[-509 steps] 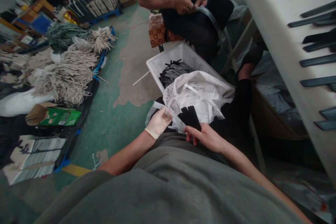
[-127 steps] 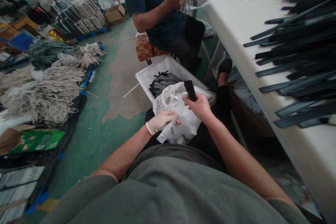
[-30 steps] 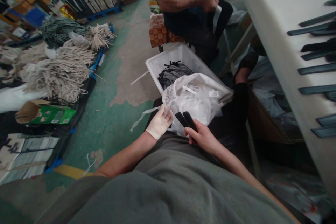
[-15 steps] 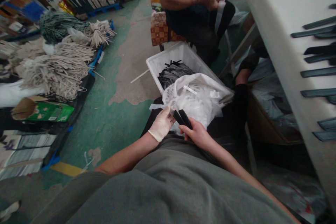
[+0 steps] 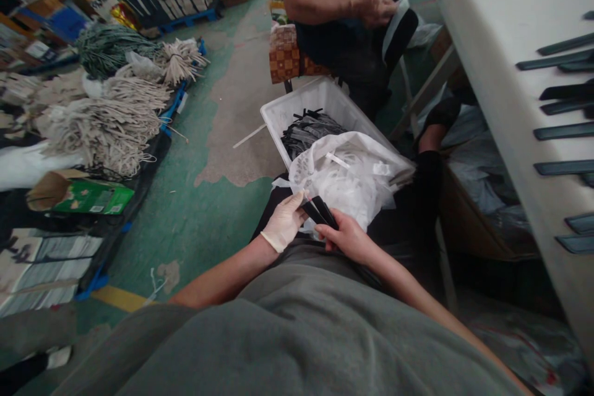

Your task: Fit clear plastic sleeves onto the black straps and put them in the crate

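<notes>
My left hand (image 5: 284,221), in a pale thin glove, is closed with its thumb and fingers pinched at the near end of a black strip. A bit of thin whitish film (image 5: 281,184) shows just beyond its fingertips; whether the fingers hold it too I cannot tell. My bare right hand (image 5: 349,236) grips a small bundle of flat black strips (image 5: 320,210) over my lap. Right behind both hands lies a white plastic bag (image 5: 343,176) with pale film scraps in it. The bag rests against a white plastic bin (image 5: 275,127) that holds many dark strips (image 5: 309,130).
A co-worker's hands (image 5: 383,3) hold a black strip with a white edge, ahead. A white table (image 5: 487,25) with rows of dark strips (image 5: 563,131) runs along my right. Cord bundles (image 5: 106,120) lie on pallets at left. A foot (image 5: 59,357) shows at bottom left.
The white film that stuck out left of my left fingers now lies lower, beyond them. My left fingers have shifted onto the strip's end. More of the foot at bottom left has come into view.
</notes>
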A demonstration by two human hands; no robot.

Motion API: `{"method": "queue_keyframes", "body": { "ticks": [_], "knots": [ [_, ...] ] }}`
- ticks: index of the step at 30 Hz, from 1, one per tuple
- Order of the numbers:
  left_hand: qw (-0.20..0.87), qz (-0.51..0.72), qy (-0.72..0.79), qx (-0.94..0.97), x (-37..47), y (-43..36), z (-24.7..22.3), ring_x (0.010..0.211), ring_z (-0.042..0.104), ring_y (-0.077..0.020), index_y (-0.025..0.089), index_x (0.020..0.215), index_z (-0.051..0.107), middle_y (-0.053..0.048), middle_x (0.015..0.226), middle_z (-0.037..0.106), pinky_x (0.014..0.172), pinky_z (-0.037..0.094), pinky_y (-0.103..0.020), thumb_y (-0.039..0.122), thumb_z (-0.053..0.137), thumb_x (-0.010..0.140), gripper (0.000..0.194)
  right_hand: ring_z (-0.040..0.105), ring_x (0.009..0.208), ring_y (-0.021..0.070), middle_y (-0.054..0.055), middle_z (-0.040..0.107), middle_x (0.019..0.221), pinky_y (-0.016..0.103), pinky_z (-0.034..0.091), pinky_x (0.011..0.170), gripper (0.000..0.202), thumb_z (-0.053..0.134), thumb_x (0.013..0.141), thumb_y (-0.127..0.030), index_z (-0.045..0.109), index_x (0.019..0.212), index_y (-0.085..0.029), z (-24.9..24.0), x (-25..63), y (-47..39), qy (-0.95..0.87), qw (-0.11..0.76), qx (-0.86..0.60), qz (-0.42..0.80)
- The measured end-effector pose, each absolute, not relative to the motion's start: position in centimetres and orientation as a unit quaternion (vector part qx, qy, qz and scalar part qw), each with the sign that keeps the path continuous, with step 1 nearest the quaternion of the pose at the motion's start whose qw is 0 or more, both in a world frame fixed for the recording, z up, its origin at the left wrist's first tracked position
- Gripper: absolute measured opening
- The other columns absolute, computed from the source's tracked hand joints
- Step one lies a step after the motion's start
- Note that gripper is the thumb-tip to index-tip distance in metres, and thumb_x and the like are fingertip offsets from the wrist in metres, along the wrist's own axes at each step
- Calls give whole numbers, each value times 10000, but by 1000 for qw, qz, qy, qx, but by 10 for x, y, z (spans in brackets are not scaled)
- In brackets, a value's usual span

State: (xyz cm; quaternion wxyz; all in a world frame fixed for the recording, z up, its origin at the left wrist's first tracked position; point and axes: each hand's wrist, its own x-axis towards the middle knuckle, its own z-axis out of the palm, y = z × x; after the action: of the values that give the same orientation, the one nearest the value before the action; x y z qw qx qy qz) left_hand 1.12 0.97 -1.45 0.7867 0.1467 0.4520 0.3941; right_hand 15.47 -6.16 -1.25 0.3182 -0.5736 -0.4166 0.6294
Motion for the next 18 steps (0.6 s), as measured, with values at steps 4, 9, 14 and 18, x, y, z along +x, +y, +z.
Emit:
{"method": "queue_keyframes", "body": {
  "ticks": [4,9,14,18],
  "knots": [
    [786,391,453,153,10,8,-18,755,647,-129,151,805,665,-11,799,690,743,495,-255,296,842,651,276,558,441,83,-38,617,650,197,436,421,170,596,820,-314,477,833,-193,-10,156,-60,-410,323,-580,625],
    [771,386,473,184,3,9,-24,749,654,-127,161,785,645,-8,807,697,744,480,-258,274,853,628,284,565,453,84,-30,628,674,194,428,420,170,596,827,-314,472,839,-199,-10,157,-60,-412,323,-580,624],
    [781,354,469,212,1,3,-23,727,646,-128,148,802,673,-22,795,702,749,477,-261,273,868,590,314,560,441,84,-36,621,654,192,432,410,136,587,834,-281,479,843,-199,-14,155,-55,-414,319,-581,625],
    [794,325,463,222,2,2,-20,631,608,-104,129,814,685,-9,727,676,688,472,-247,249,873,576,326,577,459,93,-36,624,652,202,457,434,139,598,826,-287,497,853,-196,-11,159,-49,-419,322,-573,626]
  ]
}}
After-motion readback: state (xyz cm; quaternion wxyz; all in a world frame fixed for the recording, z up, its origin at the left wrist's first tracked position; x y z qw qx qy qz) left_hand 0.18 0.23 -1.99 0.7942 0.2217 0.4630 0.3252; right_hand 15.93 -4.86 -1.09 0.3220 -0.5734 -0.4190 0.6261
